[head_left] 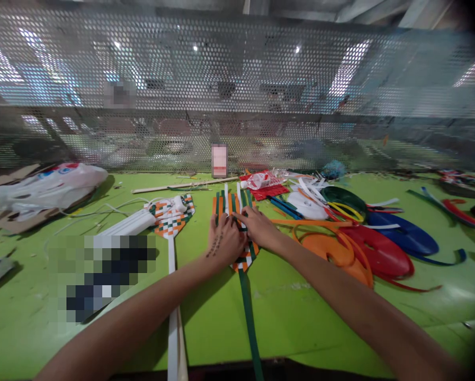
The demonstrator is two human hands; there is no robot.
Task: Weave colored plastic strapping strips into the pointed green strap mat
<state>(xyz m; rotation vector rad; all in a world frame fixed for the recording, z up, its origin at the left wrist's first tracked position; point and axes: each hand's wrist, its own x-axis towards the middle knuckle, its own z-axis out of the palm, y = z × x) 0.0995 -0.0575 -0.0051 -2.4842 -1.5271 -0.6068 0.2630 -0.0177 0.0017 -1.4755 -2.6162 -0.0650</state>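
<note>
A woven piece of flat orange, white and green strips [245, 261] lies before me, with a long green strip [248, 317] trailing from its lower tip. My left hand [226, 241] rests on its middle, fingers bent and pressed to the weave. From the other side my right hand [259, 226] reaches in, its fingertips closed on the strips close to the left fingers. Loose ends of green, white and orange stick out above both hands. What exactly lies under the fingertips is hidden. To the left sits a similar woven piece [172, 216] with a white strip handle [171, 264].
On the right lie rolls of strip: orange [324, 251], red [380, 251], blue [404, 233] and dark green [346, 200]. A plastic bag [58, 185] sits at the left. Behind the green table [301, 328] stands a perforated metal screen [237, 79] with a phone [220, 160] against it.
</note>
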